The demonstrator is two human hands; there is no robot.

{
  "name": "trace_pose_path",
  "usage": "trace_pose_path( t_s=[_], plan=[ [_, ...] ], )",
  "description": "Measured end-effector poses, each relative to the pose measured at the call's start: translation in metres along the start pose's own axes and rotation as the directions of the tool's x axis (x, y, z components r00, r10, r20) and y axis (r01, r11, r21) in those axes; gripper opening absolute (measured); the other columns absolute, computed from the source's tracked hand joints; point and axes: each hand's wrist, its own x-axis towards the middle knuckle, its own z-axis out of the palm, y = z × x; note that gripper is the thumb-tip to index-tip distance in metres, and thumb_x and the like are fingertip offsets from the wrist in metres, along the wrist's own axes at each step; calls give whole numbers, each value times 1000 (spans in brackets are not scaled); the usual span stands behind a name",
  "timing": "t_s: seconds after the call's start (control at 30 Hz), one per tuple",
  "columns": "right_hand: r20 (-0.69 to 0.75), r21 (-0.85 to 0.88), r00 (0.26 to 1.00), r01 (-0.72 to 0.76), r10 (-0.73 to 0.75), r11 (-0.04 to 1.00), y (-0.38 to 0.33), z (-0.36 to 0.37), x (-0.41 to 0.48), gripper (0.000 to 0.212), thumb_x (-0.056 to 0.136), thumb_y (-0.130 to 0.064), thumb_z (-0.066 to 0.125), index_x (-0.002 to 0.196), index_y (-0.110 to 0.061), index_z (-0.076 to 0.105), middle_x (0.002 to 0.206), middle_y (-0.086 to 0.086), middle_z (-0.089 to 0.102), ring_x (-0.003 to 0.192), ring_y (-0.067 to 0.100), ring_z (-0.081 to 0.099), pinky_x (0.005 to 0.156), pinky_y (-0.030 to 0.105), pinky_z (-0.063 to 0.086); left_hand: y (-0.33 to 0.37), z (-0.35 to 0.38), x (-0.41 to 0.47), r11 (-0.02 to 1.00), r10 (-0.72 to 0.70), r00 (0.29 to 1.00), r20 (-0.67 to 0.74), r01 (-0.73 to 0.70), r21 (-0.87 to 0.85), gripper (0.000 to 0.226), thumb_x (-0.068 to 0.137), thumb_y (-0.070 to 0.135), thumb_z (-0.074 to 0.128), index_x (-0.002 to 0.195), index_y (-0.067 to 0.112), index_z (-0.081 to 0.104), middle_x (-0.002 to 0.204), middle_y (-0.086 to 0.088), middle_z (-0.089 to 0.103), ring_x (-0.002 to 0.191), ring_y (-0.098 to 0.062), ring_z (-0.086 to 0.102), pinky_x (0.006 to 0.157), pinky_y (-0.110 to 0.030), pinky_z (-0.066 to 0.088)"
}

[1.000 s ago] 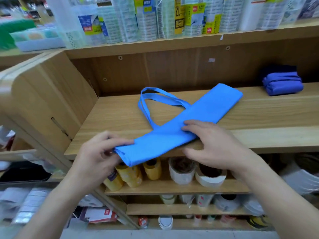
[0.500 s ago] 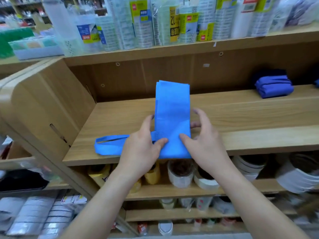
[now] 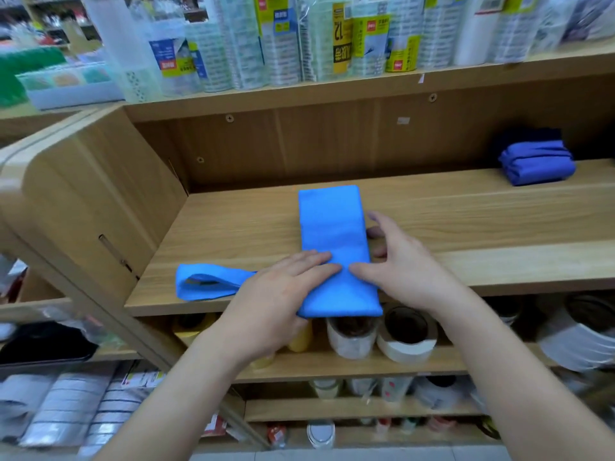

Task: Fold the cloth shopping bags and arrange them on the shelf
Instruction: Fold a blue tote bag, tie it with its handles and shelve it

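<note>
Pressing the folded blue bag [image 3: 332, 234] on the shelf [image 3: 466, 227], we rest our left grip [image 3: 276, 294] and right grip [image 3: 406, 261] on it, both released, grasping nothing; its handles [image 3: 206, 284] lie leftward.

hands: 2, left hand [image 3: 276, 304] and right hand [image 3: 402, 264], at the shelf [image 3: 466, 221] front | bright blue bag [image 3: 332, 224]: 1, on the shelf front | dark blue folded bundle [image 3: 535, 164]: 1, shelf far right | white tape rolls [image 3: 352, 337]: 2 clear, just under the shelf
</note>
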Motion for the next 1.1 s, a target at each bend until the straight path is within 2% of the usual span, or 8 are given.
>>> trace_pose_path(
  t_s=[0.13,0.37,0.47,0.57,0.7,0.9,1.0,1.1],
  plan=[
    [37,178,998,-50,44,983,-5,-11,25,87,84,-30,74,153,-33,21,119,-9,58,106,10,61,90,24,51,0,-7,-8,987,6,997,-73,-18,-159,67,71,-4,61,131,27,61,137,9,58,132,-8,47,113,-27,33],
    [62,544,998,-21,-15,839,-18,-1,32,39,86,4,65,108,-28,69,108,5,67,91,17,65,69,25,55,3,-16,4,813,-343,920,-191,189,-550,17,83,30,76,90,41,66,91,22,71,89,1,65,84,-33,53],
    [101,710,995,-82,14,700,-21,1,25,46,87,12,45,98,-24,72,99,4,70,73,14,61,58,22,49,4,-13,16,812,-479,829,-289,294,-505,31,80,39,76,104,38,58,97,20,64,95,0,58,81,-19,45],
    [95,782,995,-93,29,616,-21,0,20,33,95,-13,42,92,-25,73,87,2,68,77,15,58,69,28,48,6,-11,24,817,-520,814,-258,386,-428,63,83,45,72,137,33,43,111,25,49,103,6,42,83,-13,32],
    [-97,628,995,52,12,776,-28,8,13,48,85,-70,42,89,-29,66,84,-15,64,79,0,58,73,17,46,14,-10,36,817,-524,836,-166,437,-377,38,88,48,66,118,27,55,108,13,64,105,-16,59,82,-30,43],
    [-491,430,871,265,-22,863,-22,23,11,29,100,-41,41,91,-22,61,77,-26,58,74,-6,50,68,12,37,21,-10,42,649,-501,865,8,382,-658,33,84,35,75,112,32,59,106,21,68,99,3,63,93,-28,50],
    [-472,403,880,271,-56,874,-22,18,8,27,102,-31,43,91,-21,65,83,-19,63,79,-6,54,70,9,37,22,-8,43,712,-510,857,-73,373,-595,33,83,31,76,108,32,55,107,16,67,101,-4,62,92,-31,49],
    [-209,369,962,243,-174,897,-26,-9,5,28,90,-42,52,96,-22,71,92,-17,67,88,-6,57,77,11,39,25,-9,40,814,-469,867,-168,351,-464,27,84,33,73,102,34,52,94,19,63,91,-8,58,80,-32,46]
  ],
)
